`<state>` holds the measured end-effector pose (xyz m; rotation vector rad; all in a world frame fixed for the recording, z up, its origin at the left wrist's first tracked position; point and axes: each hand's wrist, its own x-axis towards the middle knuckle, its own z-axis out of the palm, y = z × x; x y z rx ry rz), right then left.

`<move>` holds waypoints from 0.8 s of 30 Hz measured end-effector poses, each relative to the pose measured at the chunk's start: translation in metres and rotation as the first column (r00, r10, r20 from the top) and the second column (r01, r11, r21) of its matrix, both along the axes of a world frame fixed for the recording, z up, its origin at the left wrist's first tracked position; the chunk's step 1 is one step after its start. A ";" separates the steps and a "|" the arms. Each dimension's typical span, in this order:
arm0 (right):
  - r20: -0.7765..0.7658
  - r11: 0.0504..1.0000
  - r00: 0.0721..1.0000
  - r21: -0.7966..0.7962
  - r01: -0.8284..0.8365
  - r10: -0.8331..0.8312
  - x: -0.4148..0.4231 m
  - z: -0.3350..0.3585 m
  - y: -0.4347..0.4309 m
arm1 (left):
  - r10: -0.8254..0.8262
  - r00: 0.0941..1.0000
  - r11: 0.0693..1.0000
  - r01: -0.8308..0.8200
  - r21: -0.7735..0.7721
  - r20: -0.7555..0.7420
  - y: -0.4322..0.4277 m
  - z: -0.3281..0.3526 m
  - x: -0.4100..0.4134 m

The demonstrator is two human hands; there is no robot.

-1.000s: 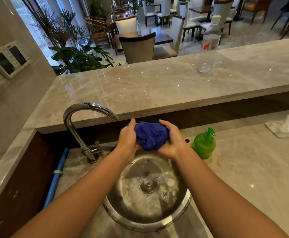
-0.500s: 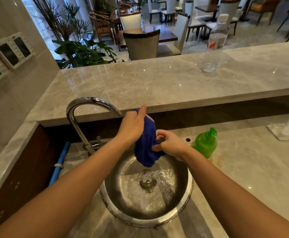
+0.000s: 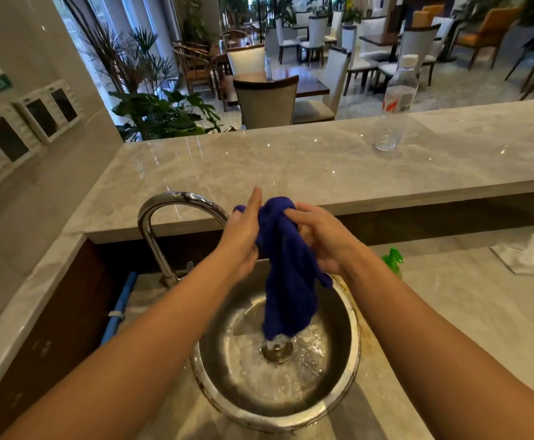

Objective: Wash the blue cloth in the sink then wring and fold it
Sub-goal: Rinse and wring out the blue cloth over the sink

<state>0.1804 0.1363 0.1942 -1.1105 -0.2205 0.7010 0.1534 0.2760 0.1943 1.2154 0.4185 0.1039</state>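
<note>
The wet blue cloth (image 3: 286, 281) hangs from both my hands over the round steel sink (image 3: 351, 341), its lower end dangling just above the drain. My left hand (image 3: 243, 236) holds the cloth's upper left side, with the thumb raised. On the right of the cloth's top, my right hand (image 3: 321, 239) grips it with curled fingers. The curved chrome tap (image 3: 164, 214) stands to the left of my hands; no stream of water shows from it. Foamy water lies at the bottom of the sink.
A green soap dispenser (image 3: 392, 260) stands right of the sink, partly behind my right forearm. A white cloth (image 3: 532, 258) lies on the counter at far right. A clear plastic bottle (image 3: 396, 104) stands on the raised marble ledge (image 3: 259, 173). A blue pipe (image 3: 118, 309) runs at left.
The cloth was a bunched ball squeezed between both hands; it now hangs down long toward the drain. Both hands have risen slightly and hold only its top.
</note>
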 end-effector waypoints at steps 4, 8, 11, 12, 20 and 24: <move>-0.295 0.939 0.955 0.333 0.082 0.021 -0.001 0.004 0.007 | -0.272 0.962 0.962 0.272 -0.016 0.002 -0.007 -0.027 -0.014; -0.402 0.868 0.913 0.427 0.255 -0.071 0.003 0.013 0.007 | -0.507 0.859 0.854 0.490 0.172 0.068 -0.013 -0.039 -0.027; -0.441 0.813 0.894 0.491 0.311 -0.076 0.002 0.016 0.007 | -0.521 0.853 0.788 0.495 0.366 -0.034 -0.014 -0.045 -0.029; -0.432 0.809 0.898 0.495 0.317 -0.087 0.001 0.017 0.007 | -0.463 0.886 0.820 0.442 0.365 -0.032 -0.014 -0.045 -0.028; -0.398 0.917 0.892 0.233 0.324 -0.214 0.001 -0.017 -0.032 | -0.059 0.998 0.964 0.053 -0.260 -0.018 0.013 -0.027 -0.001; -0.366 0.940 0.875 -0.242 0.239 -0.317 -0.009 -0.068 -0.026 | -0.043 0.995 0.930 0.008 -0.366 -0.087 0.007 -0.013 0.008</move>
